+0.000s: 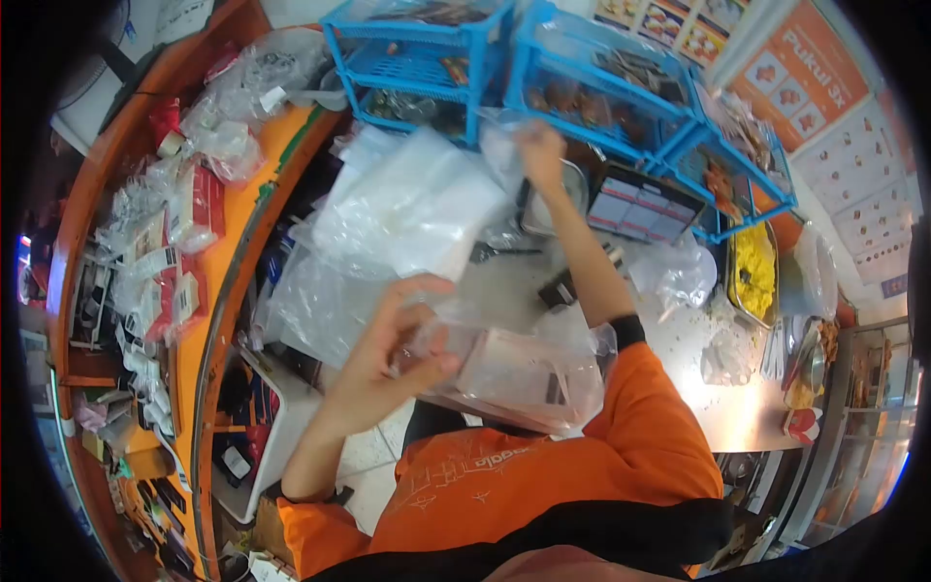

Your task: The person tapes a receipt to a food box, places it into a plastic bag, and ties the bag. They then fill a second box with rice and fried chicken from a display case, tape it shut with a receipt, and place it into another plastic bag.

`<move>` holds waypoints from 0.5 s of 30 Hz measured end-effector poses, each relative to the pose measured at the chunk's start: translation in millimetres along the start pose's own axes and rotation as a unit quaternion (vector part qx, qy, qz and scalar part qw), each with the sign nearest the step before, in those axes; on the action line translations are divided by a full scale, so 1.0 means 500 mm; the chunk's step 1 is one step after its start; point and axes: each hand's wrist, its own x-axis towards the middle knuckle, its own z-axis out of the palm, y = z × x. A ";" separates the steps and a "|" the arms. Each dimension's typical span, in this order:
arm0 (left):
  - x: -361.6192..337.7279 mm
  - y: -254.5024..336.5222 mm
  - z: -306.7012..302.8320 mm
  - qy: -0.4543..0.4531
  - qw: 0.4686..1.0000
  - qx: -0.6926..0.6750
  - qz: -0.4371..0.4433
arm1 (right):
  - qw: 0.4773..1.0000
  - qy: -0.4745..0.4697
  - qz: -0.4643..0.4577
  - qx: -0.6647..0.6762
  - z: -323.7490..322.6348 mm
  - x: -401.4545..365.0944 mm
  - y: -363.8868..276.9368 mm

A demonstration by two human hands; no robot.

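Observation:
My left hand (412, 344) grips the gathered top of a clear plastic bag (514, 378) with flat, pale contents, held in front of the orange shirt. Farther forward, my right hand (543, 150) has its fingers bent together at a thin translucent plastic bag (500, 145), just below the blue racks; the fingers are blurred. Beside that hand lies a metal tray (558, 199). A stack of white translucent plastic bags (412, 204) spreads over the left of the metal table (504, 291).
Blue tiered racks (417, 63) line the back. A tablet (644, 206) leans right of centre, near a tray of yellow food (754, 272). Black tongs (499, 252) and a dark box (567, 289) lie mid-table. An orange shelf (233, 242) holds packaged goods at left.

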 end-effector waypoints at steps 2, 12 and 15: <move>0.025 -0.015 -0.032 -0.034 0.999 -0.027 -0.009 | 0.990 -0.004 0.084 0.114 -0.025 0.035 0.005; 0.127 -0.078 -0.093 -0.167 0.980 -0.105 -0.005 | 0.960 -0.081 0.077 -0.257 -0.031 -0.015 -0.015; 0.140 -0.080 -0.101 -0.199 0.976 -0.087 -0.012 | 0.960 -0.139 0.128 -0.207 -0.066 -0.009 0.001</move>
